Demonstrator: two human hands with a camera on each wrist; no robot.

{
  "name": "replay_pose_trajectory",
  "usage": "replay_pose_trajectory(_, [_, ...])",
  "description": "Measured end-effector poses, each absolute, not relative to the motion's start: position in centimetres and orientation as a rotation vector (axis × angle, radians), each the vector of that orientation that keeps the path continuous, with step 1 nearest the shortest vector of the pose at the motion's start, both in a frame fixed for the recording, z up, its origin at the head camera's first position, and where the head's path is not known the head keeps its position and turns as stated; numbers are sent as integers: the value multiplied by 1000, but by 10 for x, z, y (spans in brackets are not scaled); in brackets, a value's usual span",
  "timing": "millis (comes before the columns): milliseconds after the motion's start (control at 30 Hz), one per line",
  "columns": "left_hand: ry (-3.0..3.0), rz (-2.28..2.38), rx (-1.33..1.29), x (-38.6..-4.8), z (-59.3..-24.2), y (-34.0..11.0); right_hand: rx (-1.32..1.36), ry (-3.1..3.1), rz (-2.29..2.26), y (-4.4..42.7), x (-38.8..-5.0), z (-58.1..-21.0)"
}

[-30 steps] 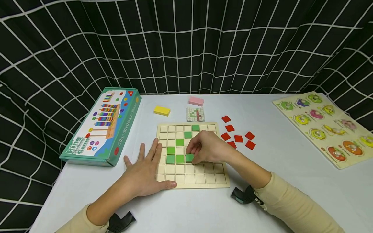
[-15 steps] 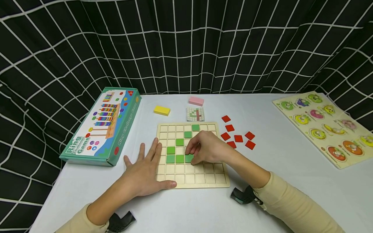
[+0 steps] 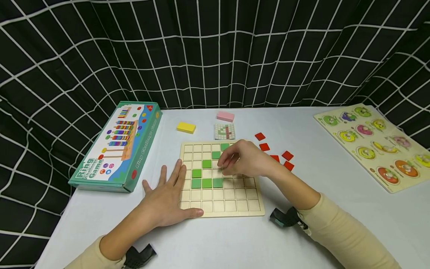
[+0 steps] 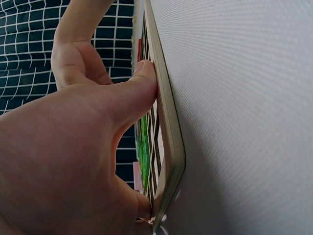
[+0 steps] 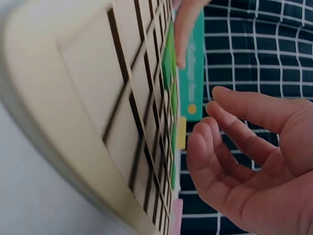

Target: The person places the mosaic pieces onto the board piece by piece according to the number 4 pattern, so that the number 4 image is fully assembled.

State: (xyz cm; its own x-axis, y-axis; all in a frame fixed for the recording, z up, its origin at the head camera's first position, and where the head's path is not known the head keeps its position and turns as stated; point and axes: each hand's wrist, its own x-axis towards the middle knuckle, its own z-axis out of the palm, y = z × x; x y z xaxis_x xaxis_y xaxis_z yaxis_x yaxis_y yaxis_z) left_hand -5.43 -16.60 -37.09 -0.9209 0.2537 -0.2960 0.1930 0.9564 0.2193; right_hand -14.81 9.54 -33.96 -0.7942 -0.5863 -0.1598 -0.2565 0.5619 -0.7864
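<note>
A wooden grid board lies on the white table, with several green square tiles set in its cells. My left hand is spread over the board's left side, and its thumb rests on the front rim, also seen in the left wrist view. Above the right half of the board hovers my right hand, fingers loosely bent and nothing between them; the right wrist view shows a gap between thumb and fingertips. Just below this hand sits a green tile in its cell. Several red square tiles lie right of the board, some hidden by the right hand.
Behind the board lies a pattern card, with a yellow block and a pink block nearby. A ring game box stands left. At the right is a fruit puzzle board. A grid-patterned black curtain borders the table.
My right hand has let go of the green tile, which stays in its cell, and has risen up and away toward the back right. My left hand has not moved.
</note>
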Motion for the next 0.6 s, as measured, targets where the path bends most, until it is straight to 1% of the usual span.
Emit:
replay_pose_trajectory(200, [2788, 277, 328, -54, -372, -166, -646, 2427, -1158, 112, -160, -335])
replay_pose_trajectory(600, [2787, 281, 329, -54, -373, -166, -412, 2537, -1137, 149, -187, -329])
